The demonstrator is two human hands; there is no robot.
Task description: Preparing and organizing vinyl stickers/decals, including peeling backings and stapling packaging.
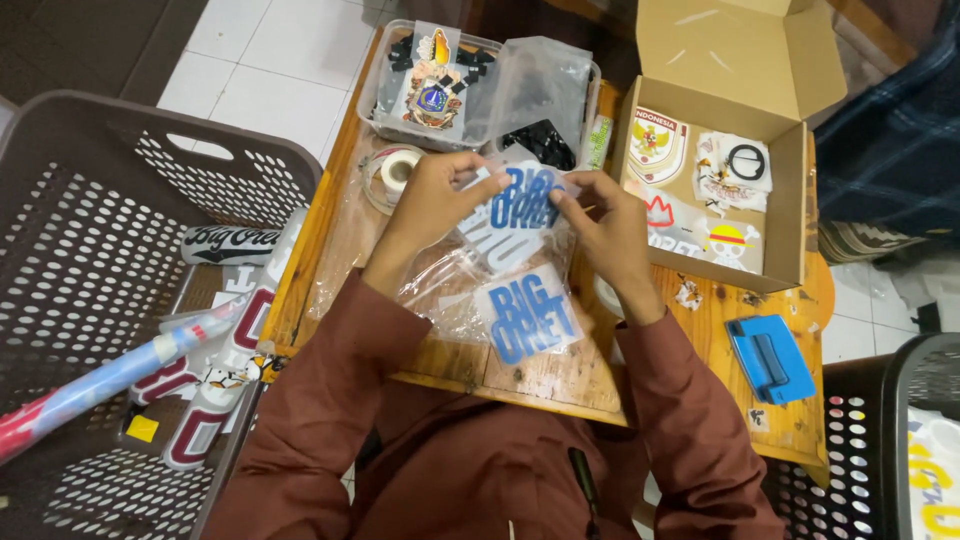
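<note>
My left hand [432, 198] and my right hand [605, 225] both pinch a blue-and-white lettered sticker [522, 203] held above a small wooden table [520, 375]. The sticker sits partly inside a clear plastic sleeve [460, 270] that drapes down over the table. A second blue lettered sticker [527, 315] lies flat in clear plastic just below my hands. Both arms wear dark red sleeves.
An open cardboard box [790, 170] with assorted stickers stands at the right. A clear plastic tub [375, 95] of stickers sits at the back, a tape roll [398, 170] beside it. A blue tool [768, 358] lies at the front right. Brown perforated baskets [70, 210] flank the table.
</note>
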